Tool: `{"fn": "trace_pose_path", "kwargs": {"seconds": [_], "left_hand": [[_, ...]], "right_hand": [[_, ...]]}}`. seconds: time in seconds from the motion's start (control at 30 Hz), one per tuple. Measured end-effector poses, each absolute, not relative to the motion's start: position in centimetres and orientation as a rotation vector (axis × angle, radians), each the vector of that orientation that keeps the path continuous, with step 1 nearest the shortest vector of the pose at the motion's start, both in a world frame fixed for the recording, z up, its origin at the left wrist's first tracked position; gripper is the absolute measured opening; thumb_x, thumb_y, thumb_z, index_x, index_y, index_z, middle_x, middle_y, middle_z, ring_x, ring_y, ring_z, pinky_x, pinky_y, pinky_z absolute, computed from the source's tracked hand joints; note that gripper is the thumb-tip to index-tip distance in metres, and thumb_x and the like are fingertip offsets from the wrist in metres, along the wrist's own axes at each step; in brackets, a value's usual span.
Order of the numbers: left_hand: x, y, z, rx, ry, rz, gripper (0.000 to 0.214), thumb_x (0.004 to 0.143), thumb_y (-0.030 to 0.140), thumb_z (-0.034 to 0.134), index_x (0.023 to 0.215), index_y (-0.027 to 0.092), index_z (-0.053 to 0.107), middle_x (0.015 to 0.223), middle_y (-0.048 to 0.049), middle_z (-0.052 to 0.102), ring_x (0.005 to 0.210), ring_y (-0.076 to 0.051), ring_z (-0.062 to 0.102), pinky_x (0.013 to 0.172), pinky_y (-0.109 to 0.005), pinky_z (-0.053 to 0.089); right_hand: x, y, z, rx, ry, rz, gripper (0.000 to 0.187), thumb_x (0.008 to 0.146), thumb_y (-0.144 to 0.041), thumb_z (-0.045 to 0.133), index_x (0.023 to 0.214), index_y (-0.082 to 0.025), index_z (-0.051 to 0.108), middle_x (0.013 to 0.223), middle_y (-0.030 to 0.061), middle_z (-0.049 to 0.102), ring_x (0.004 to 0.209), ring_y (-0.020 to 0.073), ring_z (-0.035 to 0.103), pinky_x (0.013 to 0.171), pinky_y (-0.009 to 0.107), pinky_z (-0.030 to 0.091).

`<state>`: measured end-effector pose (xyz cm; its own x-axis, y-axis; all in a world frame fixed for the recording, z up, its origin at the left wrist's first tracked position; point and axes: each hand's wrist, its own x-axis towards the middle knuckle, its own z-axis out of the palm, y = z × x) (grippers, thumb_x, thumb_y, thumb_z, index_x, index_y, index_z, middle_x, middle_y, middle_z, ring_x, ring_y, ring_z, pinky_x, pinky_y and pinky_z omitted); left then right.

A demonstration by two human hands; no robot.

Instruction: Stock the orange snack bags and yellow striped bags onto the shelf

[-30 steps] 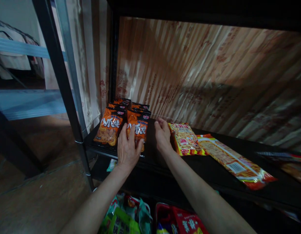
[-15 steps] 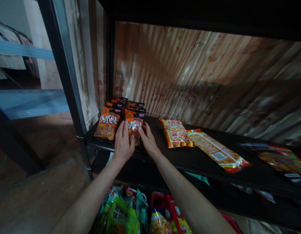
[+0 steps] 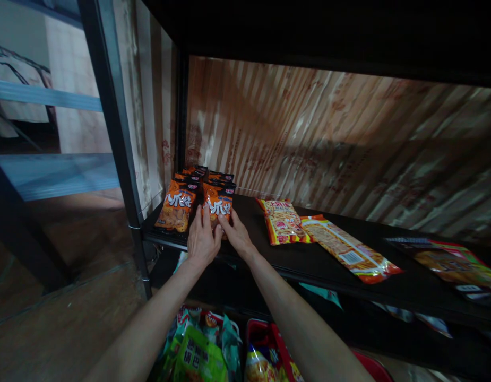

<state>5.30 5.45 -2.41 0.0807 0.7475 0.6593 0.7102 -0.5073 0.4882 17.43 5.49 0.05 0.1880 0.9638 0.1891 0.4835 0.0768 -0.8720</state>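
Two rows of orange snack packets stand at the left end of a black shelf. My left hand and my right hand both grip the lower part of the front packet of the right row, fingers closed around its sides. The front packet of the left row stands just left of my left hand. More orange packets stand behind these two.
A yellow-red packet and a long orange packet lie flat on the shelf to the right, another packet further right. A black upright post frames the shelf's left side. Bags of snacks sit below.
My right hand came left from beside the yellow-red packet to the orange packet, and both hands closed on it. The view has drawn back a little.
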Motion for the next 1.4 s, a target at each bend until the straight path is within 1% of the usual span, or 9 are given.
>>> {"fn": "trace_pose_path", "kwargs": {"seconds": [0.17,0.37,0.47,0.63,0.77,0.87,0.97,1.2,1.4], "left_hand": [[5.4,5.5,-2.0,2.263,1.589,1.389,0.061,0.088,0.029,0.043,0.142,0.006,0.024,0.141,-0.0258,0.037,0.125,-0.033,0.045,0.098,-0.050,0.041],[5.2,5.5,-1.7,2.246,1.544,1.376,0.061,0.088,0.029,0.044,0.142,0.007,0.023,0.138,-0.0258,0.040,0.122,-0.033,0.048,0.096,-0.050,0.042],[5.2,5.5,-1.6,2.226,1.572,1.374,0.061,0.088,0.028,0.044,0.141,0.005,0.025,0.140,-0.0272,0.037,0.124,-0.034,0.046,0.097,-0.050,0.041],[5.2,5.5,-2.1,2.189,1.540,1.474,0.063,0.088,0.029,0.045,0.143,0.009,0.021,0.141,-0.0250,0.037,0.129,-0.032,0.041,0.098,-0.049,0.041],[5.2,5.6,-2.9,2.264,1.538,1.548,0.059,0.090,0.031,0.042,0.142,0.010,0.025,0.143,-0.0242,0.034,0.133,-0.031,0.035,0.103,-0.049,0.037],[5.2,5.6,-3.1,2.326,1.527,1.563,0.055,0.092,0.032,0.039,0.141,0.011,0.027,0.144,-0.0233,0.034,0.133,-0.029,0.036,0.104,-0.047,0.037],[5.2,5.3,-2.9,2.343,1.557,1.538,0.056,0.092,0.034,0.039,0.141,0.008,0.029,0.144,-0.0249,0.034,0.132,-0.031,0.037,0.104,-0.047,0.037],[5.3,5.1,-2.3,2.258,1.578,1.514,0.062,0.089,0.035,0.044,0.143,0.010,0.025,0.146,-0.0227,0.033,0.130,-0.031,0.040,0.101,-0.046,0.040],[5.5,5.6,-1.9,2.241,1.543,1.520,0.059,0.088,0.030,0.044,0.141,0.010,0.027,0.144,-0.0230,0.035,0.129,-0.031,0.042,0.100,-0.045,0.042]], "right_hand": [[17.3,5.3,0.4,-1.579,-1.472,0.661,0.059,0.083,-0.062,0.043,0.134,-0.033,0.041,0.123,0.0021,0.062,0.112,0.0237,0.057,0.099,0.042,0.039],[17.4,5.4,0.4,-1.586,-1.470,0.653,0.057,0.084,-0.061,0.044,0.133,-0.033,0.042,0.121,0.0025,0.062,0.111,0.0242,0.058,0.098,0.042,0.040],[17.4,5.6,0.1,-1.571,-1.482,0.654,0.058,0.083,-0.062,0.044,0.134,-0.034,0.041,0.123,0.0021,0.062,0.113,0.0246,0.057,0.099,0.043,0.040],[17.4,5.5,0.0,-1.548,-1.488,0.667,0.057,0.082,-0.062,0.045,0.133,-0.036,0.042,0.121,0.0007,0.063,0.112,0.0239,0.058,0.100,0.043,0.040],[17.3,5.4,0.2,-1.547,-1.470,0.665,0.058,0.082,-0.062,0.045,0.134,-0.036,0.041,0.125,0.0007,0.060,0.114,0.0231,0.057,0.101,0.043,0.039],[17.2,5.4,0.3,-1.573,-1.462,0.657,0.061,0.082,-0.062,0.046,0.136,-0.034,0.038,0.127,0.0022,0.059,0.116,0.0237,0.056,0.102,0.043,0.038],[17.3,5.4,0.2,-1.544,-1.460,0.654,0.061,0.083,-0.062,0.045,0.136,-0.034,0.038,0.130,0.0022,0.057,0.119,0.0230,0.053,0.103,0.042,0.037],[17.5,5.6,-0.2,-1.489,-1.438,0.644,0.062,0.082,-0.062,0.046,0.135,-0.031,0.039,0.134,0.0030,0.054,0.122,0.0214,0.051,0.105,0.041,0.035],[17.5,5.6,-0.3,-1.478,-1.449,0.639,0.060,0.082,-0.060,0.048,0.134,-0.032,0.041,0.130,0.0025,0.057,0.118,0.0217,0.054,0.104,0.041,0.037]]}}
